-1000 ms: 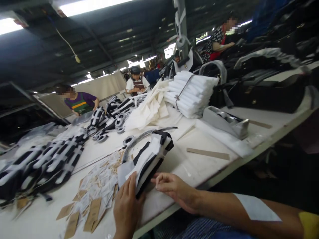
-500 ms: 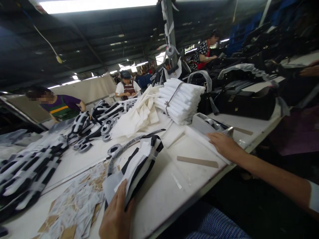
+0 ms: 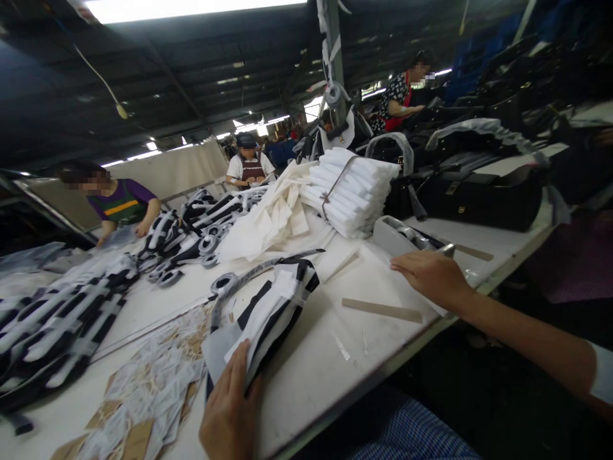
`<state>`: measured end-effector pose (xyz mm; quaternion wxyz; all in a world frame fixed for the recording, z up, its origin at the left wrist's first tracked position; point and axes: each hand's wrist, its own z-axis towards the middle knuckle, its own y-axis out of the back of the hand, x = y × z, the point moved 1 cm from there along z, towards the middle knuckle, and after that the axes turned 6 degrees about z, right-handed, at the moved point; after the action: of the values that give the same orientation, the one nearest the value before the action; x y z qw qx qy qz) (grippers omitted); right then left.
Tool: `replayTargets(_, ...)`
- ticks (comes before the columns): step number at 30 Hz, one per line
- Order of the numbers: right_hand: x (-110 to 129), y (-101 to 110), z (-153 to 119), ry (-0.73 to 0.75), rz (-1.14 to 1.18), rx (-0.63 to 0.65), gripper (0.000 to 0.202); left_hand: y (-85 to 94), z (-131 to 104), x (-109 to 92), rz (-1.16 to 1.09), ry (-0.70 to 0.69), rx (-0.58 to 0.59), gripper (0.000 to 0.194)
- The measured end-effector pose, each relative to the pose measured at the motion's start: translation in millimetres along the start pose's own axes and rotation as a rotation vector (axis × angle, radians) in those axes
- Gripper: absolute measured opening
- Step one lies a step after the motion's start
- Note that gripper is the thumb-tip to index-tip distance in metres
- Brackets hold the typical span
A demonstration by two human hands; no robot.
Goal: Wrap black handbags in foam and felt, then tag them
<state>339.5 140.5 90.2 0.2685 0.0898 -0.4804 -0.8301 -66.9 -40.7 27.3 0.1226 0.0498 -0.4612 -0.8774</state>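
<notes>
The left hand [image 3: 232,409] grips the near end of a black-and-white bundle [image 3: 275,313], fingers close together along its top and the thumb mostly out of sight on its right side. The bundle is on the near middle part of the counter [image 3: 306,377]; its long axis runs slantwise from the near left to the far right, with the free end pointing far and slightly right. A wrapped strap [image 3: 253,273] curves along its far left side. The right hand [image 3: 431,278], palm down with fingers held together and reaching left, is just beside a tape dispenser [image 3: 400,236]; whether it pinches anything I cannot tell. A flat brown strip [image 3: 382,310] lies between the bundle and this hand. Paper tags [image 3: 158,383] are scattered left of the bundle, and padded black-and-white pieces [image 3: 71,313] are heaped farther left. Beyond lie loose cream sheets [image 3: 268,223] and a tied white stack [image 3: 352,191], with a black handbag [image 3: 483,198] at the far right. Three people work across the dim room, under a bright ceiling light [image 3: 191,7].
</notes>
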Motion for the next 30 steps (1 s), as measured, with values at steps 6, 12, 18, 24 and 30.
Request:
replayTargets(6, 80, 8, -36, 0.129, 0.558, 0.479, 0.023, -0.2, -1, 0, -0.014, 0.024, -0.018, 0.055)
replayTargets(12, 93, -42, -45, -0.043, 0.455, 0.267, 0.049, -3.8, -2, 4, -0.053, 0.03, -0.016, 0.059)
replayTargets(18, 140, -92, -41, 0.082, 0.355, 0.472, 0.085, -1.7, -3, 8, -0.089, 0.123, -0.02, 0.064)
replayTargets(24, 200, -102, -8, 0.613, 0.654, 0.652, 0.085, -1.6, 2, 13, -0.139, 0.217, -0.048, 0.069)
replayTargets(30, 230, -139, 59, 0.745, 0.743, 0.532, 0.059, -0.8, 6, 10, -0.181, 0.198, -0.059, 0.07)
